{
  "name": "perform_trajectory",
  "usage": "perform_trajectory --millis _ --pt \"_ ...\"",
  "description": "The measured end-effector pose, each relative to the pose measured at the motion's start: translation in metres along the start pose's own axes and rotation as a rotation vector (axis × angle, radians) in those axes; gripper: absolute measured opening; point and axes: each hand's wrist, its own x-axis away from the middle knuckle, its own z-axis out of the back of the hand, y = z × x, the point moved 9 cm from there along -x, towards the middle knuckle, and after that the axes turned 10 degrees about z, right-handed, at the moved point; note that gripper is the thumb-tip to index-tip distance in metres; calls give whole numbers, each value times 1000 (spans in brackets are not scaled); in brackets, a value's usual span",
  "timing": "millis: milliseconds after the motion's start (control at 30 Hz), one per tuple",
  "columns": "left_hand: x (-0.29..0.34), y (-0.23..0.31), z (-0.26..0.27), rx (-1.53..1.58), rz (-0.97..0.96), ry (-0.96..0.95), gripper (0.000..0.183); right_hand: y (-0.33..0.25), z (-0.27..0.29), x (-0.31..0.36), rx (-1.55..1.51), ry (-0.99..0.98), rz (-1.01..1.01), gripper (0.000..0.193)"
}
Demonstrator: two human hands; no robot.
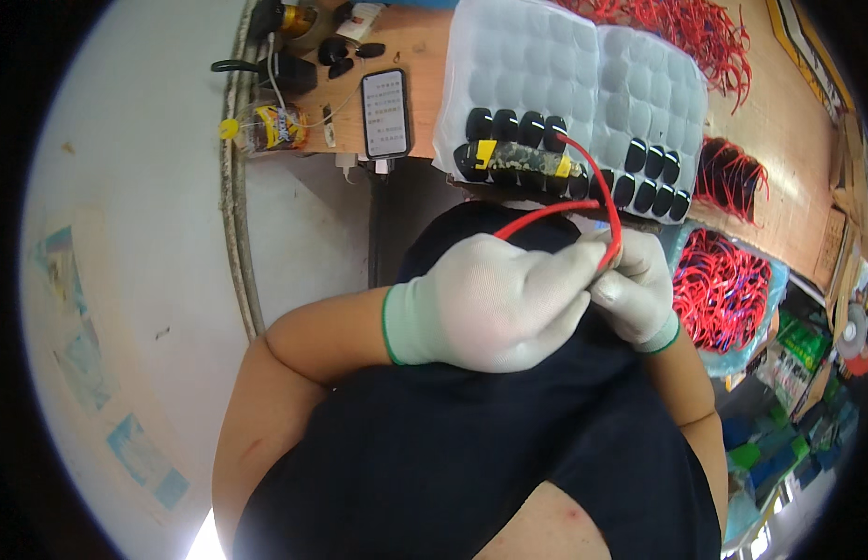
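In front of my chest, both hands wear white knitted gloves and come together around a red cord [613, 217]. My left hand [495, 303] is closed, its thumb and fingertips pinching the cord. Close against those fingertips, my right hand [637, 285] is also closed, pinching at the same spot. From there the cord loops up past the table edge, and another length of red emerges behind my left hand. Whatever small part lies between the fingertips is hidden.
Beyond my hands, a white moulded tray [527, 70] holds several glossy black oval pieces [505, 126]. A camouflage-wrapped tool [527, 161] with yellow tape lies across it. A phone [385, 114] rests at left; red cords [723, 289] fill a bag at right.
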Motion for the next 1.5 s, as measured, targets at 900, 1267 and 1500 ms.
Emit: perform_trajectory --millis 900,1267,1500 --pt "-36 -24 5 -151 -48 -307 42 -38 22 4 592 449 487 62" --pt "-29 -227 57 -566 985 122 59 -72 10 1 795 -293 512 10" --pt "-5 -275 49 -224 1091 137 45 -75 64 15 524 -46 265 46"
